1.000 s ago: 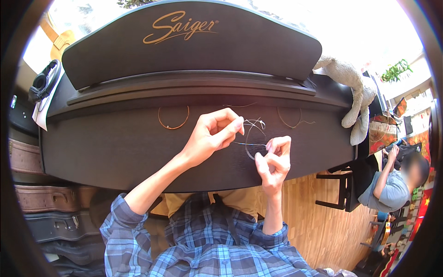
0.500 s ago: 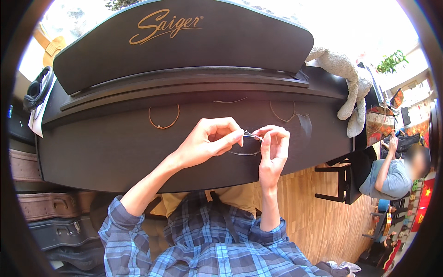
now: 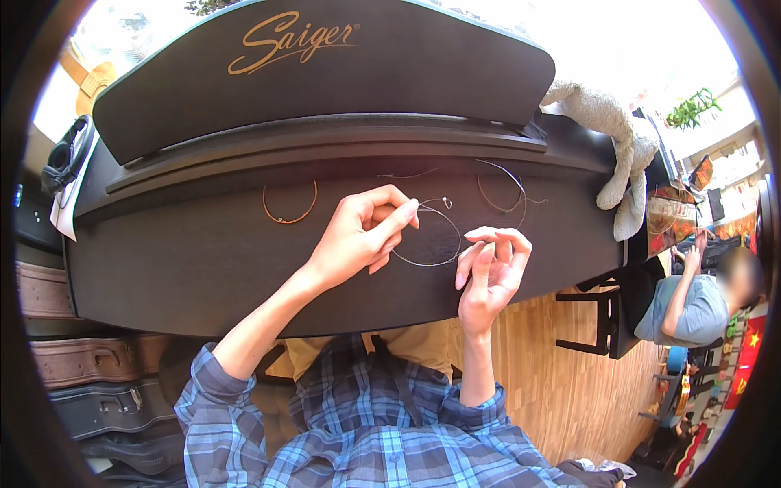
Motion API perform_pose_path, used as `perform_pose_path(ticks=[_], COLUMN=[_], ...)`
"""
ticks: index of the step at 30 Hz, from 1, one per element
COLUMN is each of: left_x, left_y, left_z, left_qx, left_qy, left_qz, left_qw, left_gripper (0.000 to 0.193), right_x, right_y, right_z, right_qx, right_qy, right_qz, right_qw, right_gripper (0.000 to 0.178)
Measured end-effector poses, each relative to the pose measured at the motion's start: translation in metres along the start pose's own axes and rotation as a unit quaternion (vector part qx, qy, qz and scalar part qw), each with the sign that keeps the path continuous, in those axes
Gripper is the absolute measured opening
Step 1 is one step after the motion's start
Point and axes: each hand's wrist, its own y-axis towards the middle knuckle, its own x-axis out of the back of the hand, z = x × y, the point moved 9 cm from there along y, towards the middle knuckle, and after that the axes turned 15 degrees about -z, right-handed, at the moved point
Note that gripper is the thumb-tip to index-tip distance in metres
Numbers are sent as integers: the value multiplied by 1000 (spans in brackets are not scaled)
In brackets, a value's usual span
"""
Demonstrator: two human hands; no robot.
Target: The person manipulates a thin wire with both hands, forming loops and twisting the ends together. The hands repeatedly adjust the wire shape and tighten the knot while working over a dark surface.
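Observation:
My left hand (image 3: 366, 232) pinches a thin silvery instrument string (image 3: 446, 262) between thumb and fingertips. The string hangs in a round loop to the right of those fingers, and one end curls up into a tiny eyelet. Just beyond the loop's right side is my right hand (image 3: 495, 272), its fingers parted and slightly bent, the tips close to the wire; I cannot tell whether they touch it. Beneath both hands spreads the dark piano top (image 3: 179, 272). Farther back lie a copper-coloured coiled string (image 3: 305, 213) at left and another thin coiled string (image 3: 498, 209) at right.
A dark music stand panel (image 3: 407, 69) rises behind the ledge. Headphones (image 3: 69, 154) sit at the far left, a grey plush toy (image 3: 622, 150) at the right. Instrument cases (image 3: 110, 407) are stacked at lower left. Another person (image 3: 687, 305) sits at the right near a black stool (image 3: 602, 325).
My right hand has let go of the string and drawn right and downward, its fingers spreading. The loop has opened wider. My left hand has shifted slightly left and away from me.

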Motion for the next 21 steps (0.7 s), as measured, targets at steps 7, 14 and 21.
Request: perform_pose_path(ticks=[7, 14, 21], left_x=[8, 21, 21], left_y=[-3, 2, 2], left_z=[-7, -8, -7], left_qx=[-42, -42, -43], left_qy=[-19, -71, -70], left_qz=[-45, -87, -92], left_qw=[998, 993, 992], left_gripper=[23, 24, 24], right_x=[20, -8, -26], right_y=[-2, -12, -13], right_z=[3, 18, 23], right_qx=[41, 129, 122], right_qy=[117, -44, -96], right_qz=[-39, 130, 196], right_qw=[991, 982, 968], right_gripper=[12, 24, 9])
